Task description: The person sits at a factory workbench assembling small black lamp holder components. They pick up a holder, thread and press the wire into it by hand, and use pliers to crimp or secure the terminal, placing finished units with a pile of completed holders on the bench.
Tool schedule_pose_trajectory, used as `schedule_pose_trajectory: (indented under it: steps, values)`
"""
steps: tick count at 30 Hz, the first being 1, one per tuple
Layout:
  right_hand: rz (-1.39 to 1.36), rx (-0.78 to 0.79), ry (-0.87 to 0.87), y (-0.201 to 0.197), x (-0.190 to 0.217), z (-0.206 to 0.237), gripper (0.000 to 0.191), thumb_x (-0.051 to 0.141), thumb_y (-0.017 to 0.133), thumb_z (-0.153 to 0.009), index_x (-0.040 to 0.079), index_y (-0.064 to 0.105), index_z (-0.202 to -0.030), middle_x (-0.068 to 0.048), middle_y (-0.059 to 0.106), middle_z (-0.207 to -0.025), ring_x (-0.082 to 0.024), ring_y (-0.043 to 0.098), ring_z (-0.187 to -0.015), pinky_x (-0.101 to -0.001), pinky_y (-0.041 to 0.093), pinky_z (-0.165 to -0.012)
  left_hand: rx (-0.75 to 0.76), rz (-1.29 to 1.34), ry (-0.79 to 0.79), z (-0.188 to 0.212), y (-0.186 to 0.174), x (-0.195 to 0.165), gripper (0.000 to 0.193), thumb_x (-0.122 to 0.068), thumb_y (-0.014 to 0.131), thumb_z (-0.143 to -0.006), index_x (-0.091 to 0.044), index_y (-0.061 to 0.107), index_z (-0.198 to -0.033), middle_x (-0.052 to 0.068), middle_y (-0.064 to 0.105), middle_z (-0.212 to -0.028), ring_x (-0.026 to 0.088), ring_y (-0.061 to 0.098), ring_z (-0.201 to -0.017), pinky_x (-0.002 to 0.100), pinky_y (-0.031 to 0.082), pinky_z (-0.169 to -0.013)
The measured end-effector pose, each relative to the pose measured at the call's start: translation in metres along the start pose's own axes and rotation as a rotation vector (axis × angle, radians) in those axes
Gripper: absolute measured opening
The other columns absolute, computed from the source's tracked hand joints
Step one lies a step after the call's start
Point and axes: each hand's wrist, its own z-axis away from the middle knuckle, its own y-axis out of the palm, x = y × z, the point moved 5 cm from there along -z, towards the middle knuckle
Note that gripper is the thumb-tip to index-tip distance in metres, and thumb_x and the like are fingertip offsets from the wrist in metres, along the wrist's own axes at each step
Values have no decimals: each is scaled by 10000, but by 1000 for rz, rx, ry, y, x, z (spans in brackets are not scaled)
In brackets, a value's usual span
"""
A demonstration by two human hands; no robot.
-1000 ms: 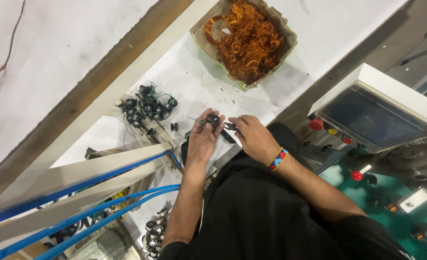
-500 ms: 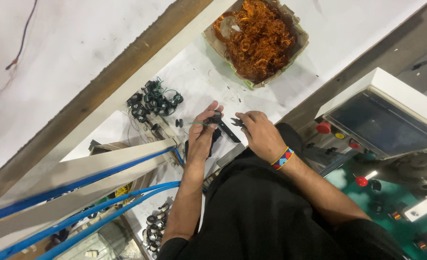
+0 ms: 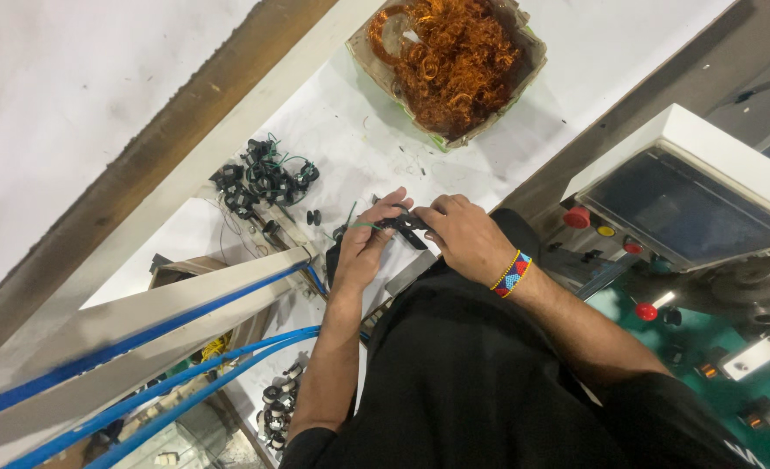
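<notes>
Both of my hands meet over the white worktop (image 3: 341, 148) on one small black part (image 3: 405, 225) with a thin green wire (image 3: 360, 224) coming off it. My left hand (image 3: 366, 247) grips the part's left end, fingers curled around the wire. My right hand (image 3: 456, 233) pinches the right end; a beaded band sits on that wrist. A heap of similar black wound parts with green leads (image 3: 260, 180) lies on the worktop to the left of my hands.
A cardboard box of tangled copper wire (image 3: 450, 62) stands at the far side. A white control cabinet with a screen and red buttons (image 3: 689, 204) is on the right. Blue hoses along a white beam (image 3: 142, 347) cross the lower left, with more black parts (image 3: 279, 412) below.
The view has shifted slightly. My hands stay together on the black part, turning it a little; the green wire now shows by my left fingers.
</notes>
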Motion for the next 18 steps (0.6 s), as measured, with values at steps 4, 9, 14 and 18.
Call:
schedule_pose_trajectory:
  steps: [4,9,14,18]
  values:
    - [89,-33,-9,-2,3,0,319,123,679,-848,114,673,-1166,-107,639,-1029,-332,602,-976,-458,481,-819,-21,-92,19,-2,2,-9,283,118,541,-1007,-24,635,-1233,186,565,-1500,296,620,-1337,396,494,-1146]
    - [152,-37,12,-1,7,2,270,136,674,-871,131,678,-1141,-81,638,-1002,-302,603,-956,-441,452,-799,-44,-226,70,-3,7,-19,298,123,567,-981,-26,644,-1227,178,626,-1433,273,670,-1278,352,539,-1079]
    - [186,-38,6,-4,11,1,242,161,667,-886,132,680,-1126,-74,638,-980,-296,604,-954,-442,449,-791,-52,-273,87,-3,10,-26,304,134,575,-976,-31,647,-1221,171,642,-1414,259,677,-1269,336,549,-1060]
    - [195,-10,-11,-3,12,-2,184,198,656,-915,122,672,-1082,-65,647,-933,-285,609,-909,-453,436,-767,-60,-289,85,-2,9,-29,312,136,569,-966,-30,651,-1217,170,644,-1411,261,677,-1270,344,547,-1069]
